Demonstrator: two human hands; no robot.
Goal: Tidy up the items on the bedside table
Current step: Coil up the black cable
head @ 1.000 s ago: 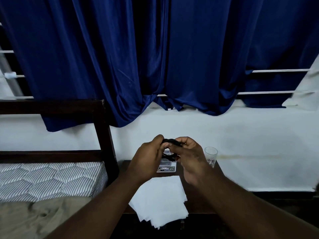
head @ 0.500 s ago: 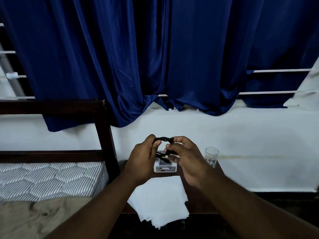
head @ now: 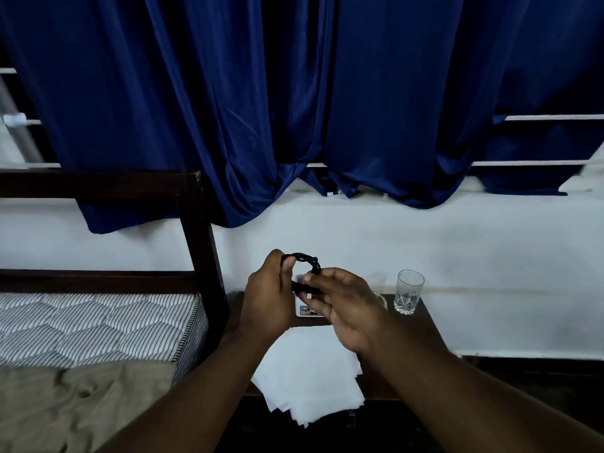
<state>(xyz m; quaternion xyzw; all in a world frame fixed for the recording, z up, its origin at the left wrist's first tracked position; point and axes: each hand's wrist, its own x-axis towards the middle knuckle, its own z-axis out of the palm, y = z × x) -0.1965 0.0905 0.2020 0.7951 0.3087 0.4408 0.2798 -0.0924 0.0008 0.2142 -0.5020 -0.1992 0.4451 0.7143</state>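
1. Counted two hands, both raised over the back of the worktop (head: 425, 325).
2. Left hand (head: 268, 299): gripped one end of the black cord (head: 304, 257) with fingers (head: 273, 260) curled round it, thumb tucked inside the loop.
3. Right hand (head: 346, 308): pinched the other end with thumb and forefinger clamped together on it, remaining fingers (head: 330, 276) loosely extended.
4. One black cord: thin, round, rubbery-looking, bent into a small arch between both hands, held in the air clear of the worktop.
5. One small white box (head: 305, 311): rectangular, flat on the worktop under the hands, mostly hidden; dark print on the front edge, too small to read.
6. One clear glass (head: 408, 291): cylindrical, cut-pattern base, upright at the back right corner, apart from the hands; tiny mark on it, unreadable.
7. Several white paper sheets (head: 310, 380): thin, loosely stacked, corners fanned, overhanging the near edge; exact count impossible to tell.
8. One worktop: dark wood, rectangular, just beside the bed.
9. Also noted one glossy blue curtain (head: 228, 109) in deep folds, one dark wooden bed frame (head: 196, 230), one striped quilted mattress (head: 98, 325), one crumpled tan sheet (head: 65, 407).
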